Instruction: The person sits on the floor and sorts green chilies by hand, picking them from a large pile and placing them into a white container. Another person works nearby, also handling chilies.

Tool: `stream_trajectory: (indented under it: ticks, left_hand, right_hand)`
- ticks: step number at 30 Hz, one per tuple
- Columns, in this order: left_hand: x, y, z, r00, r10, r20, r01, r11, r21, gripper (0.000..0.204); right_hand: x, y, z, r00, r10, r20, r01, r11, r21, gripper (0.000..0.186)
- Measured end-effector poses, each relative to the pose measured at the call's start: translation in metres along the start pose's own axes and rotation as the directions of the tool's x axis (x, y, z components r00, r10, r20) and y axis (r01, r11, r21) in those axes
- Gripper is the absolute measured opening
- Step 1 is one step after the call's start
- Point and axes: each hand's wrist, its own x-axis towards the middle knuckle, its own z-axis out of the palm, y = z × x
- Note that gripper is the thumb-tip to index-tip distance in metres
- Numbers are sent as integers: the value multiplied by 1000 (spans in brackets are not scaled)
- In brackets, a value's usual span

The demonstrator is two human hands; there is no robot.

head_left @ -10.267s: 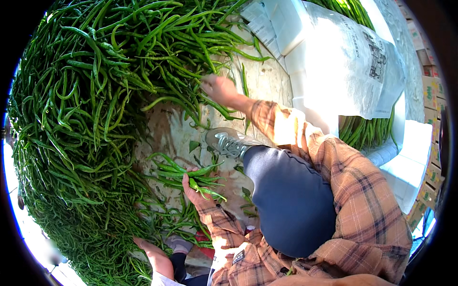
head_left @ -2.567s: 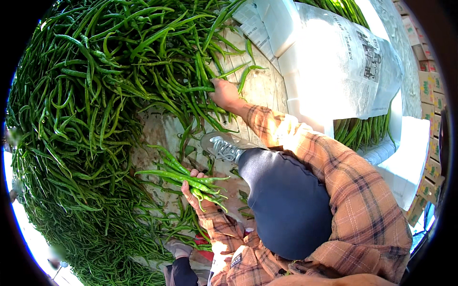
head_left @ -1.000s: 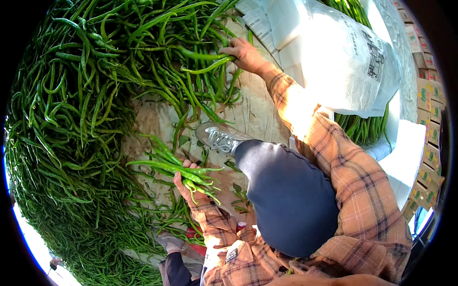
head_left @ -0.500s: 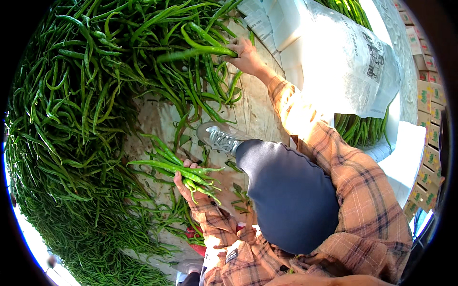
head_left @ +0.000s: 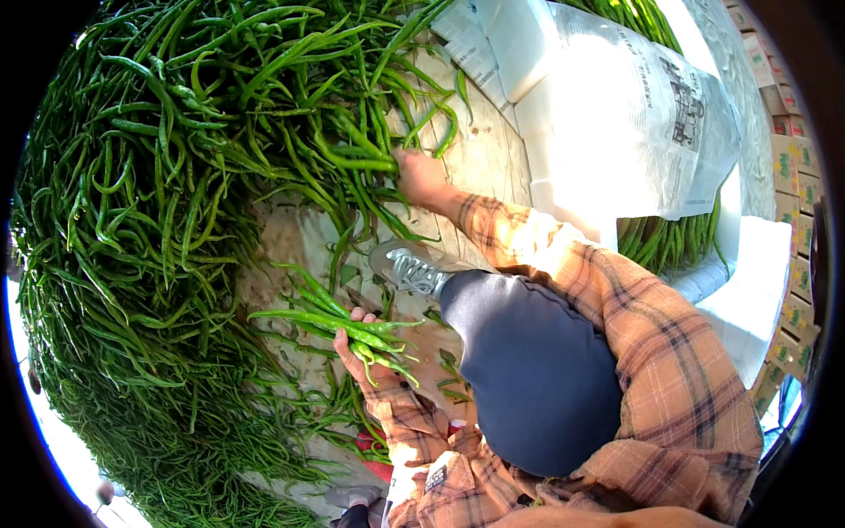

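Observation:
A small bunch of long green chili peppers lies across my left hand, whose fingers are closed round it. My right hand reaches forward to the edge of a big heap of green chili peppers. Its fingers are closed on a couple of chili peppers, their stem ends at the fingertips and their tips pointing left over the heap. Part of the right hand's grip is hidden behind the back of the hand.
On the right stands a white foam box of chili peppers, partly covered by a printed newspaper sheet. Stacked cartons line the far right. My grey shoe rests on the pale ground sheet, among loose peppers and leaves.
My right hand has moved nearer to me and slightly left, with chili peppers still in its fingers. My left hand with its bunch has shifted slightly right and nearer.

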Motion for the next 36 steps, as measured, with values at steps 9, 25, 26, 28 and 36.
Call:
stream_trajectory:
  ticks: [9,25,26,28,36]
  left_hand:
    - [-1,2,-2,1000,0,26,0,1000,-9,41]
    - [-3,-3,11,991,-48,128,28,988,152,42]
    - [-3,-3,12,990,-55,133,32,984,173,42]
    - [-4,-1,12,987,-69,143,37,976,216,41]
    - [1,-4,6,990,-67,125,43,981,191,43]
  right_hand:
    - [0,-1,7,995,74,68,-77,996,43,22]
    - [-26,36,-72,796,-446,410,-530,-185,828,39]
    - [-30,32,-72,779,-471,414,-537,-160,828,40]
    - [-32,26,-66,734,-462,498,-600,-96,795,38]
    - [18,17,-60,962,15,274,-273,153,950,13]
